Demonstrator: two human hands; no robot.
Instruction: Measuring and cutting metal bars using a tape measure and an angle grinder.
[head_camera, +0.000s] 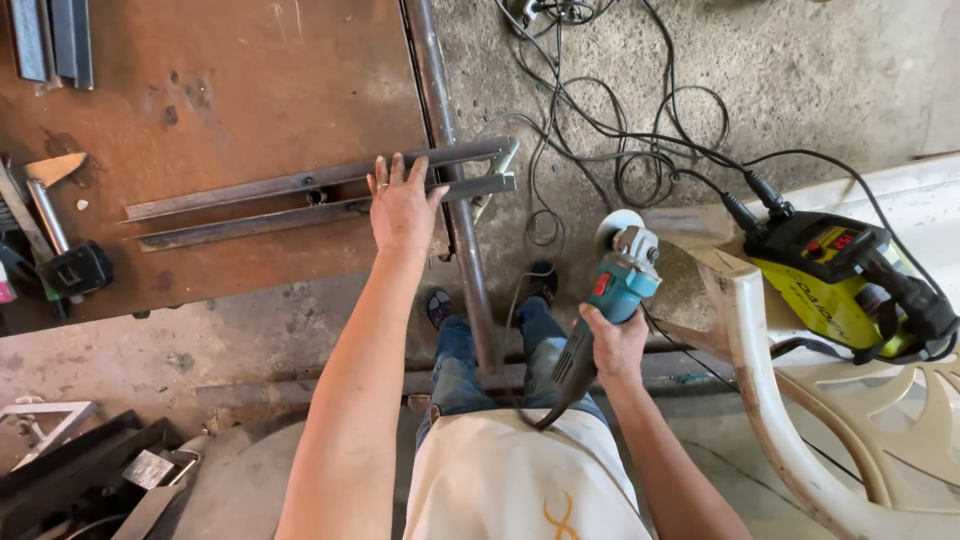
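Angle grinder (615, 290), teal, gripped by right hand (612, 345); left hand (402, 205) presses steel bars (320, 195).

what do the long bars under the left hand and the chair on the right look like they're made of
The long bars under the left hand look like bare steel: dull grey, straight flat strips on a rusty brown plate. The chair looks like moulded plastic: cream, smooth, curved in one piece, somewhat grimy.

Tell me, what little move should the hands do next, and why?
Probably bring the angle grinder across to the metal bars. The left hand presses flat on them at the table's edge, while the right hand holds the grinder off to the side.
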